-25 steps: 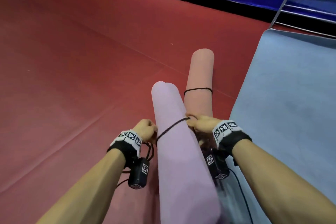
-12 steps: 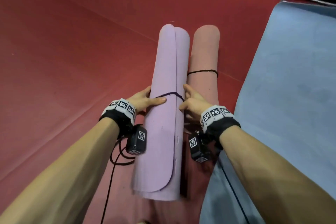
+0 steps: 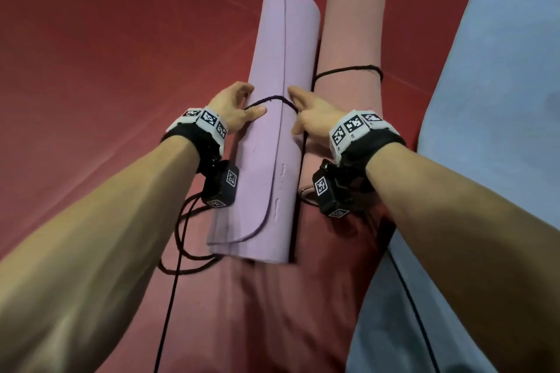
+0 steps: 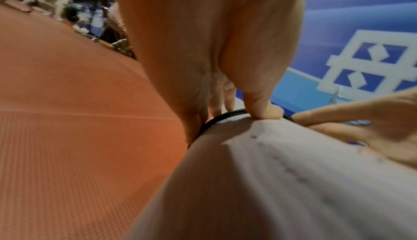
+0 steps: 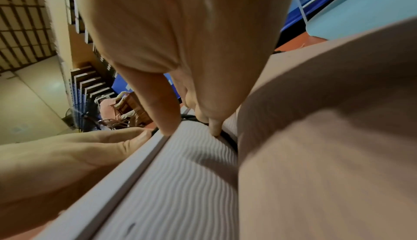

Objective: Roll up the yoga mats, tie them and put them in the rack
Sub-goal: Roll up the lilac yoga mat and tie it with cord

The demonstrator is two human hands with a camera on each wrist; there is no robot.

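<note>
Left wrist view alone shows thumb [image 4: 261,108] pinning the cord [image 4: 216,121].

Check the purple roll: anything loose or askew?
Yes. The purple mat's outer flap lifts off the roll at the near end, layers stepped rather than flush. The cord only bands the middle, left hand and right hand on it. The pink mat beside it looks tight.

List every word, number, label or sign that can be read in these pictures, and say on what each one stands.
No readable words or numbers.
Wristbands: black-and-white square code markers only.
Wrist cameras: the same markers.
Blue wall padding: a white geometric emblem, no letters.
Purple mat, pink mat: no print visible.
</note>
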